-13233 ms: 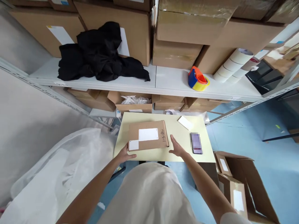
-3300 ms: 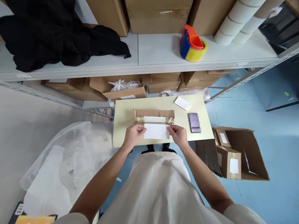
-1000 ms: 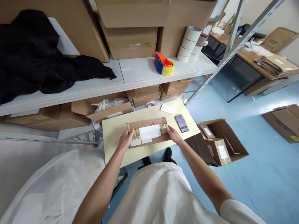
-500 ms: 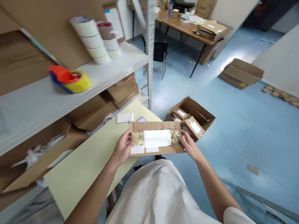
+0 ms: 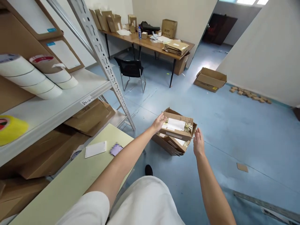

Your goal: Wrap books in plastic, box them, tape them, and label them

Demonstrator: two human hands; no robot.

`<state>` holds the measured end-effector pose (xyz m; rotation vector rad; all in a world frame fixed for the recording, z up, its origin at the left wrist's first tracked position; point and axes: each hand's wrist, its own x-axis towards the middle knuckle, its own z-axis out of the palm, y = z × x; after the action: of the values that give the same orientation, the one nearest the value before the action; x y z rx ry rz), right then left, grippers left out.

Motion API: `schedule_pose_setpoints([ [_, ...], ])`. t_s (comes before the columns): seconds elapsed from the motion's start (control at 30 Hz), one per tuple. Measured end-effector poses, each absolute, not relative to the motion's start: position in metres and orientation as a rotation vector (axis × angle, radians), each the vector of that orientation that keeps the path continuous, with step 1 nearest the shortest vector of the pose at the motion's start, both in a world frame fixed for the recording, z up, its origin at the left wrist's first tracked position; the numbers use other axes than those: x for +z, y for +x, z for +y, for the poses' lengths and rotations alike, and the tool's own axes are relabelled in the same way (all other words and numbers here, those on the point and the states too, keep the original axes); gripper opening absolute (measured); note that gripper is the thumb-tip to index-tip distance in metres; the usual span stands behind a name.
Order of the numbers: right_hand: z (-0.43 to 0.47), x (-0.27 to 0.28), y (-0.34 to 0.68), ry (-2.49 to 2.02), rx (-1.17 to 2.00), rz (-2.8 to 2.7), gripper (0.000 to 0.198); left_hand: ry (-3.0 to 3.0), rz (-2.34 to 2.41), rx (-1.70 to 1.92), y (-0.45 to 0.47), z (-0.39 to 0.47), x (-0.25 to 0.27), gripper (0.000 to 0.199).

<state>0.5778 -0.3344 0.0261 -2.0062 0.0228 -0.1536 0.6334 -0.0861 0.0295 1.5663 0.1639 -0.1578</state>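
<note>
A flat cardboard package (image 5: 176,124) with a white label and shiny tape lies at the top of an open carton (image 5: 164,147) on the floor, over other labelled boxes (image 5: 172,143). At the package's left end, my left hand (image 5: 159,122) has its fingers stretched out; whether they still touch the cardboard I cannot tell. My right hand (image 5: 198,143) is open just right of the carton, apart from the package, with fingers extended. To the left, a white label stack (image 5: 96,149) and a purple item (image 5: 116,149), partly pixelated, lie on the pale table (image 5: 79,184).
A metal shelf (image 5: 93,90) on the left holds tape rolls (image 5: 30,76) and a yellow tape roll (image 5: 14,128). Farther off stand a black chair (image 5: 129,68), a wooden desk (image 5: 150,46) and another open carton (image 5: 209,79). A metal bar (image 5: 264,204) lies lower right.
The package has moved forward and right from in front of my body onto the carton. My right hand has come off it, and my left fingers have straightened. The view has turned right.
</note>
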Motion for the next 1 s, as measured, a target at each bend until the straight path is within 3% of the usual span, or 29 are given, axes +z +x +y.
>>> schedule_pose_setpoints([
  [0.13, -0.309, 0.031, 0.573, -1.811, -0.123, 0.098, 0.068, 1.483, 0.051, -0.074, 0.602, -0.079, 0.033, 0.083],
  [0.27, -0.265, 0.028, 0.551, -1.78, -0.003, -0.017, 0.063, 1.616, 0.144, 0.02, 0.513, -0.043, 0.041, 0.065],
  [0.4, -0.2, 0.02, 0.52, -1.748, 0.313, -0.291, 0.049, 1.732, 0.426, 0.153, 0.405, -0.003, 0.053, 0.042],
  [0.57, -0.104, 0.022, 0.447, -1.648, 0.791, -0.807, 0.039, 1.629, 0.959, 0.448, 0.251, 0.025, 0.064, 0.037],
  [0.8, -0.006, 0.036, 0.293, -1.503, 1.213, -1.441, 0.035, 1.297, 1.51, 0.909, 0.045, -0.008, 0.043, 0.033],
  [1.0, 0.025, 0.038, 0.161, -1.24, 1.452, -1.934, 0.034, 1.122, 1.834, 1.042, -0.058, -0.061, 0.032, 0.038],
])
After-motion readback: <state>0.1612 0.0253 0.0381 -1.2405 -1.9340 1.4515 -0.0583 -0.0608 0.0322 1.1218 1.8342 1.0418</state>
